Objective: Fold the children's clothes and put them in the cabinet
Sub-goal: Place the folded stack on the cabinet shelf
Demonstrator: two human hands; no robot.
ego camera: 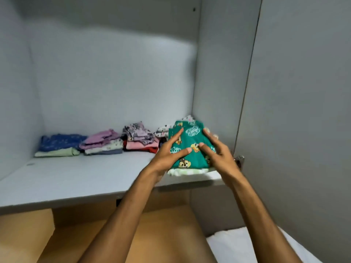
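Inside the open cabinet point(114, 73), grey walls w/ a grey shelf point(76, 179) running left to right; cabinet door point(303, 111) stands open at right, hinge point(239, 160) on its near edge. Below the shelf, tan wood floor point(161, 234); white bedding corner point(237, 247) at near right.

Along the far part of the shelf, folded piles in a row: blue + pale green pile point(59, 146) far left, pink/lilac pile point(102, 143) next, then pink/red pile w/ a printed lilac top piece point(140, 140), then a white dotted piece point(163, 132) just behind the right stack.

At the shelf's right end, approx at the near edge, sits the folded green cartoon-print garment point(191, 147) on top of a white/pale green folded piece point(188, 171), close to the right wall.

Both arms reach in from near. Left hand point(171, 152) lies on the garment's left side, fingers straight & spread, pressing flat, thumb under/at the left edge – can't tell exactly. Right hand point(216, 150) rests on the right side, fingers extended & slightly fanned, flat on the cloth, not curled round it. Thumb & index tips of the two hands nearly meet mid-garment.
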